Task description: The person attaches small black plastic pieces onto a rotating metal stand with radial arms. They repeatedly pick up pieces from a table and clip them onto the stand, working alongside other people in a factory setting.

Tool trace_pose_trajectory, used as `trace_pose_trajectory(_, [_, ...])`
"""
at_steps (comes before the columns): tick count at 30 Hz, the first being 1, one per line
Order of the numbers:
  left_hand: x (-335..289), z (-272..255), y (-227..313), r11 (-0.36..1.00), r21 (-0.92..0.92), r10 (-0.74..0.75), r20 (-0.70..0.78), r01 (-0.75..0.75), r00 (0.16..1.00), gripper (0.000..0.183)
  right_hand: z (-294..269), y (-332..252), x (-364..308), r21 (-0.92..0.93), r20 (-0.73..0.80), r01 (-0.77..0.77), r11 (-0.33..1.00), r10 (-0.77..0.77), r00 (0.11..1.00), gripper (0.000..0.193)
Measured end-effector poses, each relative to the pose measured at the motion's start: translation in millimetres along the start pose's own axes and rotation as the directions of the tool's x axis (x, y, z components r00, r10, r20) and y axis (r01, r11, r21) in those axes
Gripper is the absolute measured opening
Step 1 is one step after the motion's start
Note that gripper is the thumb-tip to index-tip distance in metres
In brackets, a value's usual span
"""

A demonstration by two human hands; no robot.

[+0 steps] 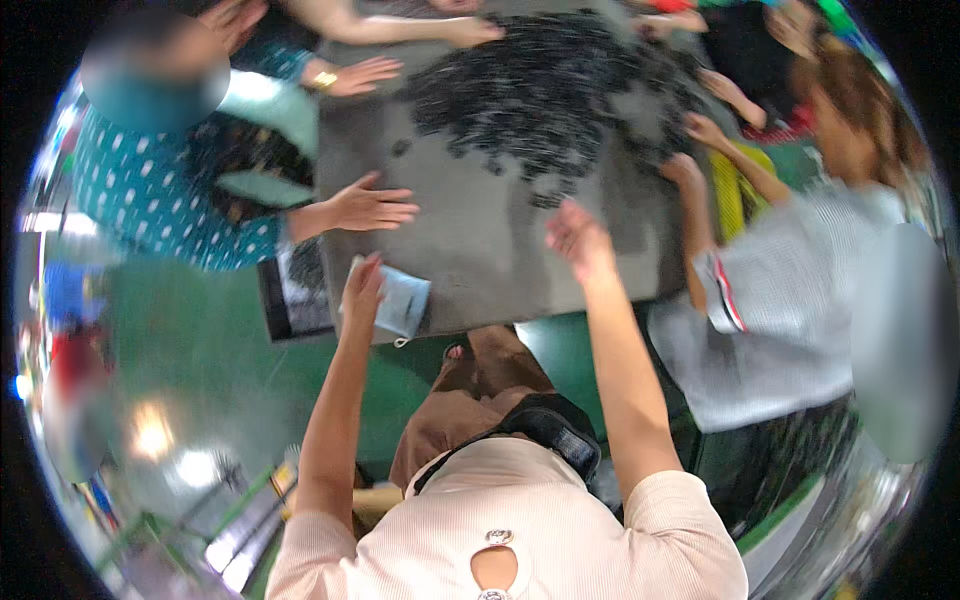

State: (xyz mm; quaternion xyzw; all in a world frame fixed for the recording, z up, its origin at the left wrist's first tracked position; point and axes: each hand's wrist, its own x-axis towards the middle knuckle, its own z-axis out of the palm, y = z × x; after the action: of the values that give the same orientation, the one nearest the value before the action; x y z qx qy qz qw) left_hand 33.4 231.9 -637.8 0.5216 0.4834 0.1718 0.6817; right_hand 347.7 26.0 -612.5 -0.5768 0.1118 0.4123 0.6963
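My left hand (364,287) is at the near left edge of the grey table (470,270), overlapping a light blue face mask (404,303) with a white loop. Its fingers are blurred and seen edge-on, so whether it grips the mask is unclear. Farther right, my right hand (582,243) hovers over the tabletop, its fingers loosely bent and apart, with nothing visible in them. Just beyond its fingertips lie a few small black pieces (547,199). They trail off from a wide heap of black pieces (530,90) across the far half of the table.
At left, a co-worker in a teal dotted sleeve (235,235) reaches a spread hand (372,207) over the table. A person in a grey top (790,270) works at right. More hands surround the far side. A dark-framed panel (300,290) sits beside the left edge.
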Motion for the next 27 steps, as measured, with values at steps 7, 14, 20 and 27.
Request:
trace_pose_trajectory(7, [-97,-54,-102,0.951,0.3,-0.185,0.365,0.072,0.912,0.02,-113,7,-231,-0.077,-0.053,0.02,0.997,-0.025,0.998,0.027])
trace_pose_trajectory(14, [-113,21,-112,0.793,0.579,-0.501,0.442,0.19,0.744,0.029,-261,-58,-402,-0.179,-0.538,0.406,0.896,-0.435,0.722,0.026])
trace_pose_trajectory(20, [-89,99,-131,0.832,0.553,-0.371,0.507,0.037,0.778,0.026,-410,-118,-499,-0.265,-0.723,0.535,0.802,-0.532,0.439,0.023])
trace_pose_trajectory(27, [-93,168,-224,0.768,0.629,-0.343,0.568,-0.126,0.748,0.027,-661,-276,-524,-0.653,-0.693,0.472,0.592,-0.719,-0.056,0.043])
